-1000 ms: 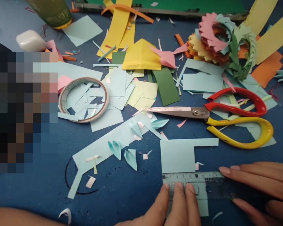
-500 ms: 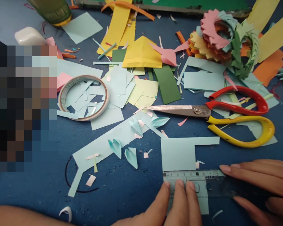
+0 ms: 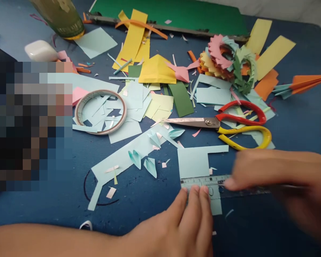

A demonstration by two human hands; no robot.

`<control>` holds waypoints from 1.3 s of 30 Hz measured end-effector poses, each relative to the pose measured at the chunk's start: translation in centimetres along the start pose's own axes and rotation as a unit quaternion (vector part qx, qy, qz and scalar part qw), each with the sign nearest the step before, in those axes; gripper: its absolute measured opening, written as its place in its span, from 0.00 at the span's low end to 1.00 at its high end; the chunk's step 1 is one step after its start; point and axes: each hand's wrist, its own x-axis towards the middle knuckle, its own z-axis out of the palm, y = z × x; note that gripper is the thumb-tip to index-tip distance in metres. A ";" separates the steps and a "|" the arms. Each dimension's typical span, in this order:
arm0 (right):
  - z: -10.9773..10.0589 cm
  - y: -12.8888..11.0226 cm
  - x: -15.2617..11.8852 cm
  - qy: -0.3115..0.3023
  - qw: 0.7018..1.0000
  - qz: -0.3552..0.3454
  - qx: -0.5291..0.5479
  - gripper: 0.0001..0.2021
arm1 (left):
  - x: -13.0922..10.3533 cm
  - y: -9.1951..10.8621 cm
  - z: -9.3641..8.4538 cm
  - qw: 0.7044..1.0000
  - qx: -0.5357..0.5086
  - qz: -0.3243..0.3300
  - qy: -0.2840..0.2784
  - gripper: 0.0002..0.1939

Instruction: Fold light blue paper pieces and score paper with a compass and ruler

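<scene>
Over the ruler [image 3: 203,181], right hand [image 3: 278,178] slid leftward.

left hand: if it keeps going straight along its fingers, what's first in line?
Past the ruler under its fingertips, the left hand would likely first cross the light blue paper piece, then the scissors; depth is unclear.

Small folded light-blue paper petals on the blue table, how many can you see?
4: two side by side on the blue table left of the ruler, two higher up below the scissor blades. Scraps may hide others.
</scene>
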 end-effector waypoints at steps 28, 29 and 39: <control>3.3 -5.3 8.5 -0.042 0.987 -0.153 -0.014 0.24 | -0.2 0.1 0.7 0.996 0.041 0.047 0.068 0.18; 3.2 -5.2 8.4 -0.043 0.988 -0.147 -0.005 0.24 | -0.2 0.1 0.7 0.996 0.038 0.046 0.069 0.18; 3.5 -4.6 8.1 -0.030 0.988 -0.148 0.008 0.24 | -0.1 0.2 -0.3 0.999 0.019 0.028 0.019 0.17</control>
